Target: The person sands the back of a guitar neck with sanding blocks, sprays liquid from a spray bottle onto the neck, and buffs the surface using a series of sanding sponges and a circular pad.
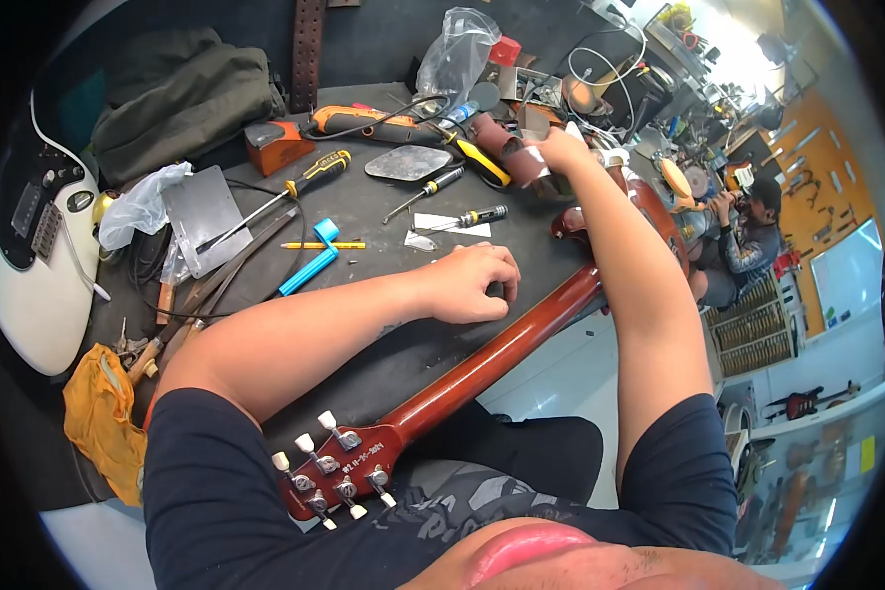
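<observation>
An electric guitar with a glossy red-brown neck [492,366] lies face down across my lap. Its headstock [369,454] with white-buttoned tuners is at lower left. My left hand [474,283] rests on the dark bench above the neck, fingers curled; a dark patch shows inside them, and I cannot make out whether it is an object. My right hand [558,155] reaches to the back of the bench, fingers closed on a curled piece of reddish-brown sandpaper [528,167]. A brown roll [494,133] sits beside it.
Between my arms lie small screwdrivers [425,193], a grey plate [408,162] and a yellow pencil [324,245]. A larger screwdriver [321,173] and an orange-black tool [379,125] are behind. A white guitar body [41,295] stands left. Another person [752,231] sits at right.
</observation>
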The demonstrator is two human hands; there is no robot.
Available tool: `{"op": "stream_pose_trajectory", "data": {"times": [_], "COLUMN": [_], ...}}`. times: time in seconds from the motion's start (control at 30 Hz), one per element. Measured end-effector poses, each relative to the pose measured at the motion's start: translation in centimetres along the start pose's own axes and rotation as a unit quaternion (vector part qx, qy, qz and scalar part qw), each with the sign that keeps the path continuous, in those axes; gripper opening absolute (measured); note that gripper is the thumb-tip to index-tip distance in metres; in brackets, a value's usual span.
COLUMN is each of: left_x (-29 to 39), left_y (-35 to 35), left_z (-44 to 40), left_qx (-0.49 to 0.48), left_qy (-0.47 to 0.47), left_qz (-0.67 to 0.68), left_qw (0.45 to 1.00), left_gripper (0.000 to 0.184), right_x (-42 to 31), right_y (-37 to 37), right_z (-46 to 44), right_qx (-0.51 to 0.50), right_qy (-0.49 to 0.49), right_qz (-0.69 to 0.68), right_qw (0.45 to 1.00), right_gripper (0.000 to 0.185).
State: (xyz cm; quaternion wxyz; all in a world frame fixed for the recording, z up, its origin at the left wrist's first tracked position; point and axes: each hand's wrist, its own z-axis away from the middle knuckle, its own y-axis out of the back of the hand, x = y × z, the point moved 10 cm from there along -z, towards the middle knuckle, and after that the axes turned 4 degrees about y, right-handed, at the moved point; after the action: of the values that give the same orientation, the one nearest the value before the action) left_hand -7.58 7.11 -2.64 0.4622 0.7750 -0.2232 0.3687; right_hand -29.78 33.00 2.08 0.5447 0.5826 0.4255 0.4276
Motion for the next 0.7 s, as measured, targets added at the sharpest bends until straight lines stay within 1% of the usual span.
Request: {"op": "stream_pose_trajectory", "data": {"times": [0.03, 0.13, 0.17, 0.2, 0.27, 0.33, 0.4, 0.43, 0.47, 0.5, 0.53, 0.57, 0.6, 0.63, 0.67, 0.7], "left_x": [0.0, 0.2, 0.1, 0.1, 0.2, -0.1, -0.6, -0.7, -1.7, -2.8, -3.9, -4.5, -4.9, -5.3, -5.4, -3.9], "left_y": [0.1, 0.0, 0.0, 0.0, 0.3, 0.3, 0.4, 0.7, 1.4, 1.7, 1.7, 2.2, 2.6, 2.8, 2.7, 3.0], "left_z": [0.1, 0.1, 0.1, 0.1, 0.2, 0.0, -0.3, -0.3, -0.4, -0.6, -0.8, -0.8, -0.6, -0.6, -0.8, -0.7], "left_qx": [-0.001, 0.002, 0.007, 0.011, 0.011, 0.012, 0.017, 0.024, 0.055, 0.085, 0.11, 0.101, 0.109, 0.112, 0.111, 0.115], "left_qy": [0.001, -0.003, -0.01, -0.015, -0.008, 0.0, 0.007, 0.013, 0.05, 0.085, 0.12, 0.124, 0.115, 0.107, 0.102, 0.113], "left_qz": [-0.001, -0.005, -0.009, -0.012, -0.006, 0.012, 0.038, 0.052, 0.142, 0.232, 0.319, 0.375, 0.452, 0.526, 0.597, 0.611], "left_qw": [1.0, 1.0, 1.0, 1.0, 1.0, 1.0, 0.999, 0.998, 0.987, 0.965, 0.934, 0.913, 0.878, 0.836, 0.788, 0.775], "left_gripper": [0.02, 0.021, 0.02, 0.02, 0.021, 0.022, 0.024, 0.026, 0.028, 0.031, 0.034, 0.05, 0.055, 0.06, 0.065, 0.064], "right_x": [-0.2, 1.1, 0.5, 0.5, 0.6, 1.1, 1.0, -0.8, -2.2, -4.4, -6.3, -7.7, -9.3, -10.5, -11.9, -12.4], "right_y": [-0.9, -1.2, -0.2, 2.0, 4.9, 7.8, 9.8, 10.4, 10.7, 11.5, 11.5, 11.0, 11.0, 10.8, 10.8, 9.8], "right_z": [-1.3, -3.2, -0.8, 0.4, 2.2, 3.1, 3.8, 6.4, 8.7, 12.4, 15.4, 18.3, 21.6, 24.4, 26.9, 28.1], "right_qx": [-0.011, -0.033, -0.065, 0.011, 0.156, 0.287, 0.351, 0.286, 0.248, 0.21, 0.177, 0.145, 0.174, 0.182, 0.189, 0.205], "right_qy": [0.009, -0.003, -0.059, -0.075, -0.102, -0.078, 0.035, 0.063, 0.109, 0.156, 0.213, 0.265, 0.344, 0.379, 0.401, 0.425], "right_qz": [0.004, 0.01, -0.027, -0.063, -0.135, -0.277, -0.413, -0.523, -0.586, -0.598, -0.574, -0.548, -0.439, -0.335, -0.302, -0.264], "right_qw": [1.0, 0.999, 0.996, 0.995, 0.973, 0.914, 0.84, 0.8, 0.764, 0.758, 0.77, 0.78, 0.812, 0.843, 0.844, 0.841], "right_gripper": [0.097, 0.097, 0.096, 0.097, 0.098, 0.092, 0.079, 0.071, 0.065, 0.063, 0.063, 0.064, 0.067, 0.067, 0.069, 0.072]}}
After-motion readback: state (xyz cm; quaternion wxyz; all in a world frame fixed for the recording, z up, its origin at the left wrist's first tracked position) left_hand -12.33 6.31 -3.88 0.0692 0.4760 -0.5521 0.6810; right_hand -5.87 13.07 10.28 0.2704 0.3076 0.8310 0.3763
